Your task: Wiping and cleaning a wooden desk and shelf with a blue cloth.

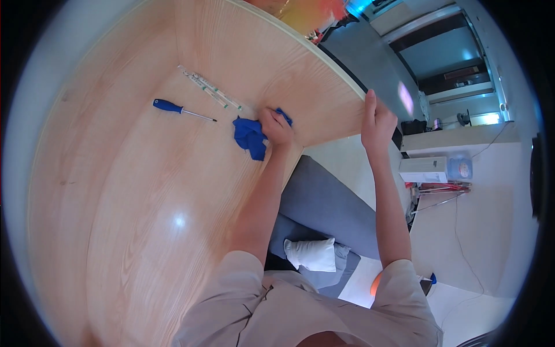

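Note:
My left hand point(277, 126) is closed on a crumpled blue cloth point(249, 137), pressing it against a pale wood-grain surface point(133, 191) close to the corner with an upright wooden panel point(254, 63). A bit of the cloth sticks out past the knuckles. At the panel's right edge, my right hand point(379, 122) grips the rim, thumb up; its fingertips are partly hidden. Left of the cloth lies a screwdriver point(167, 106) with a blue handle and metal shaft. Thin clear strips with small green marks point(211, 89) lie by the panel's foot.
Below my arms is a grey sofa point(329, 191) with a white pillow point(312, 254). Off to the right stand a white box point(425, 169), a clear bluish container point(460, 168) and some red-and-silver rods point(445, 188). A dark surface point(364, 49) extends beyond the panel.

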Available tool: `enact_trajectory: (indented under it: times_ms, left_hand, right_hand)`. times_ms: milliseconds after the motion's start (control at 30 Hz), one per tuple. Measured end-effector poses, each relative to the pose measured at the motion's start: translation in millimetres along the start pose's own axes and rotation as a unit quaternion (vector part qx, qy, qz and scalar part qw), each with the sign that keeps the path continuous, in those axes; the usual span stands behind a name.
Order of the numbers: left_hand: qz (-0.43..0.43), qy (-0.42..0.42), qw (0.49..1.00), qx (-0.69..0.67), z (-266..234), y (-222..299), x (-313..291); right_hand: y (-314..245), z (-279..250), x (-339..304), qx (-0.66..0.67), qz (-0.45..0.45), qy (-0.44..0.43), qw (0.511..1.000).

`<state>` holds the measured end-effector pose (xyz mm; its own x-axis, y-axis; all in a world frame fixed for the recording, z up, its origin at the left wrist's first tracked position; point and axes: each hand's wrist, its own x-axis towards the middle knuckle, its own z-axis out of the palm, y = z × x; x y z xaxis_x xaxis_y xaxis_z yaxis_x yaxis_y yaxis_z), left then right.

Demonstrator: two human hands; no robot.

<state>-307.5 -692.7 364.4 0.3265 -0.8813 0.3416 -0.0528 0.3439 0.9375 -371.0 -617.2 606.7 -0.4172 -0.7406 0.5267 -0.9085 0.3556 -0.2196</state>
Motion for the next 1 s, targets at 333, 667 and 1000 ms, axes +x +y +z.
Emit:
enact_trajectory:
  times_ms: [333,667,1000]
  left_hand:
    - [-0.146,0.103,0.984,-0.016,33,63,-31]
    - [0.062,0.014,0.994,-0.093,33,181,37]
    - [0.053,-0.005,0.995,0.090,-7,-7,34]
  right_hand:
    - [-7,6,3,0.050,0.016,0.018,0.998]
    - [6,2,0,0.115,0.004,0.005,0.993]
    - [2,7,2,0.076,-0.006,0.036,0.996]
